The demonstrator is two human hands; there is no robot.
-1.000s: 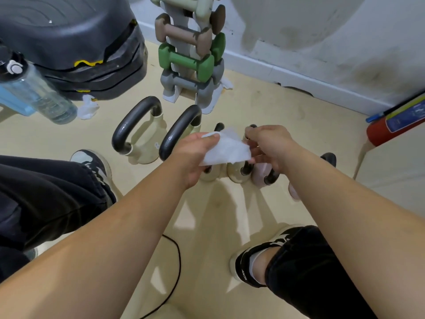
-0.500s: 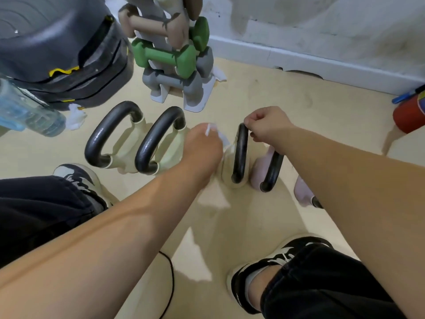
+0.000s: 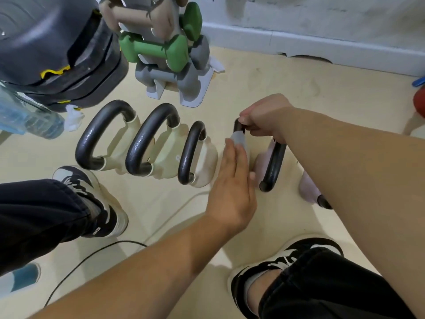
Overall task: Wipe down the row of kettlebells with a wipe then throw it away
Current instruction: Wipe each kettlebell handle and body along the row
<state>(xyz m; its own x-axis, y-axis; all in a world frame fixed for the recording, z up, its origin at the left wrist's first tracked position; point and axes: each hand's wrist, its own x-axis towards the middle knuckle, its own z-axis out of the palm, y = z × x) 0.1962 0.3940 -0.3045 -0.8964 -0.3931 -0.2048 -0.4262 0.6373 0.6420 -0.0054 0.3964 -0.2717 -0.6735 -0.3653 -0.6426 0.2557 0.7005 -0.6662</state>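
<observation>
- Down on the floor [image 3: 287, 93], a row of kettlebells [image 3: 147, 146] is standing side by side between the person's shoes, well in front of a dumbbell rack [image 3: 174, 65].
- Partway along that row, the right hand [image 3: 266, 118] is clenching the top of the fourth kettlebell's handle [image 3: 238, 126], steadying it.
- The left hand [image 3: 232, 180] is lying flat and extended along that same handle, its fingers [image 3: 232, 153] straight rather than curled, pressing the wipe [image 3: 239, 139] against the bar; only a small pale patch of wipe is showing past the fingertips.
- The wipe is looking thin, limp and light, so it is likely needing a flat palm or a wrap around the bar to stay put.
- The kettlebells are probably heavy and rigid, with smooth handles that could be slippery when damp; holding one at the handle's top seems the secure spot.
- Two pinkish kettlebells [image 3: 308, 189] are sitting beyond, partly hidden by the right forearm.
</observation>
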